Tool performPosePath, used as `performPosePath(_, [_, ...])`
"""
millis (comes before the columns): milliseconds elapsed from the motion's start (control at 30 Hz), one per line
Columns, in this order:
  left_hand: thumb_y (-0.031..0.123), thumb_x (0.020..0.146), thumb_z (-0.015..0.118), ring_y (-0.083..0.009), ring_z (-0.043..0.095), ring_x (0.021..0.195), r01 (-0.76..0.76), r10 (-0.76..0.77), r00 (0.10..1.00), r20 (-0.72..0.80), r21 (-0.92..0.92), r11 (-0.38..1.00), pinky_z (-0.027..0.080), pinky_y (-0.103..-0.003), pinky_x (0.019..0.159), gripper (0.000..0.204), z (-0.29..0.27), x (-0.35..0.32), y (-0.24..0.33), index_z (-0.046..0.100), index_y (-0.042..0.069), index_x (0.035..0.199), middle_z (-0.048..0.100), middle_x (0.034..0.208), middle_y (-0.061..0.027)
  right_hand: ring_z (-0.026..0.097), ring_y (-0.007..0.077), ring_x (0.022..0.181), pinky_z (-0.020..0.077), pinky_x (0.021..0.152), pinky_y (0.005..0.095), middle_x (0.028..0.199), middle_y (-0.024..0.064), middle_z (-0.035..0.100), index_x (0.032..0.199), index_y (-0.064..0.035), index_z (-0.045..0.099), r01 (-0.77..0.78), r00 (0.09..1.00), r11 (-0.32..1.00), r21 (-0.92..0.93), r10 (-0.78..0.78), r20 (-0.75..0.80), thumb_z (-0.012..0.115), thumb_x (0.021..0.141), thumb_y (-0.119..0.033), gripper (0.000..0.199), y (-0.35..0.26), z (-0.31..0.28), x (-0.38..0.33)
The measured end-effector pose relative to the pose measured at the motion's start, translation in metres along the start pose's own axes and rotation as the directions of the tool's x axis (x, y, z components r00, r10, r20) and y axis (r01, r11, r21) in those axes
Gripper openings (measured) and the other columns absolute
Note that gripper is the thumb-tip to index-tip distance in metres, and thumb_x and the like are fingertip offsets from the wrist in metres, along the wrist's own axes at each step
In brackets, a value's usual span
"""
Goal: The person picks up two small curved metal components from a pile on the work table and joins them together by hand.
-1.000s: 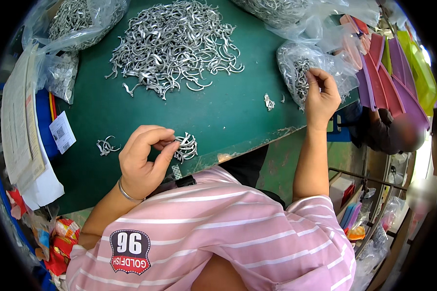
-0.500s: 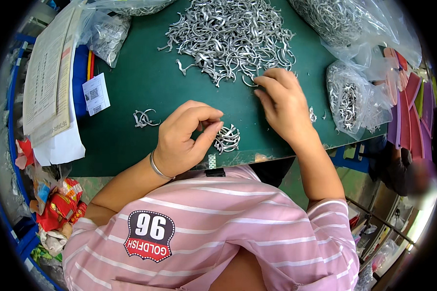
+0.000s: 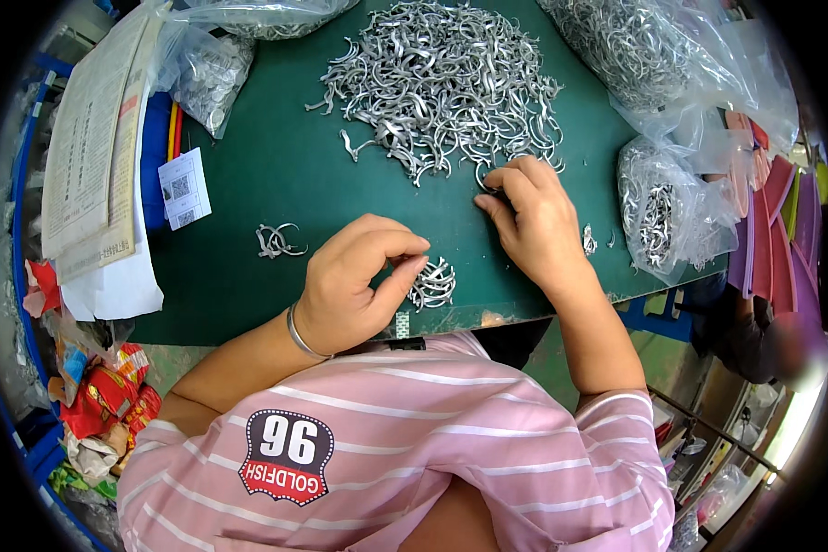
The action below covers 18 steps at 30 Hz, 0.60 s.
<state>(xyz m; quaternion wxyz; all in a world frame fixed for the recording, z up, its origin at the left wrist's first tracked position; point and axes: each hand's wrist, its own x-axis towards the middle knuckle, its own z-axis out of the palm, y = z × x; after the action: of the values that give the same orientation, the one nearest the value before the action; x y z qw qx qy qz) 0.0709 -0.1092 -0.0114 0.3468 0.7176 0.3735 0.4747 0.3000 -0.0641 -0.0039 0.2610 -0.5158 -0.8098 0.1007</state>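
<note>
My left hand (image 3: 359,281) is curled, thumb and index fingertips close together, just beside a small heap of curved silver metal pieces (image 3: 434,283) near the front edge of the table. Whether anything sits in that pinch I cannot make out. At the near edge of a large pile of similar pieces (image 3: 442,83), my right hand (image 3: 535,225) has its thumb and index finger closed on one curved metal piece (image 3: 480,173). Left of my left hand lie a few more loose pieces (image 3: 281,241).
The green table (image 3: 267,147) carries clear bags of metal pieces at the back left (image 3: 213,83), the back right (image 3: 626,55) and the right (image 3: 658,212). Printed sheets (image 3: 97,147) and a small label card (image 3: 184,189) stand at the left. Blue stool (image 3: 658,317) at right.
My right thumb and index finger have come together on a curved piece at the pile's edge. The whole view has shifted slightly; my left hand keeps its place by the small heap.
</note>
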Motion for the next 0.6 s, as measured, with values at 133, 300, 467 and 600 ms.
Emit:
performPosePath(133, [-0.008, 0.080, 0.070, -0.0143, 0.060, 0.070, -0.023, 0.023, 1.000, -0.002, 0.033, 0.999, 0.048, -0.024, 0.061, 0.020, -0.001, 0.000, -0.002, 0.064, 0.000, 0.098, 0.064, 0.091, -0.0103, 0.057, 0.0330, 0.085, 0.0482, 0.075, 0.0413, 0.090, 0.0124, 0.059, 0.085, -0.0023, 0.061, 0.052, 0.998, 0.997, -0.062, -0.049, 0.042, 0.069, 0.077, -0.001, 0.011, 0.006, -0.001, 0.001])
performPosePath(300, [-0.008, 0.080, 0.070, -0.0146, 0.059, 0.070, -0.051, 0.052, 0.999, -0.009, 0.052, 0.997, 0.049, -0.024, 0.062, 0.021, 0.000, 0.001, -0.004, 0.064, 0.000, 0.098, 0.064, 0.090, -0.0101, 0.057, 0.0338, 0.087, 0.0477, 0.077, 0.0420, 0.092, 0.0138, 0.058, 0.085, -0.0016, 0.060, 0.055, 0.995, 0.997, 0.052, -0.059, 0.085, 0.068, 0.078, 0.000, 0.011, -0.004, -0.007, -0.006])
performPosePath(467, [-0.008, 0.080, 0.070, -0.0146, 0.060, 0.071, -0.053, 0.054, 0.999, -0.008, 0.065, 0.996, 0.049, -0.024, 0.063, 0.020, 0.001, 0.001, -0.003, 0.064, 0.000, 0.097, 0.064, 0.090, -0.0098, 0.058, 0.0338, 0.085, 0.0482, 0.074, 0.0423, 0.089, 0.0138, 0.057, 0.085, -0.0010, 0.061, 0.093, 0.994, 0.996, 0.015, -0.094, 0.064, 0.067, 0.080, -0.004, 0.008, -0.001, -0.008, 0.003])
performPosePath(600, [-0.008, 0.080, 0.070, -0.0140, 0.060, 0.072, -0.037, 0.037, 0.999, -0.008, 0.074, 0.997, 0.049, -0.024, 0.063, 0.019, 0.002, 0.000, -0.004, 0.064, 0.000, 0.096, 0.064, 0.091, -0.0097, 0.060, 0.0329, 0.085, 0.0496, 0.074, 0.0426, 0.087, 0.0132, 0.058, 0.087, -0.0021, 0.063, 0.081, 0.996, 0.996, -0.047, -0.079, 0.052, 0.068, 0.081, -0.006, 0.008, 0.007, 0.003, 0.025])
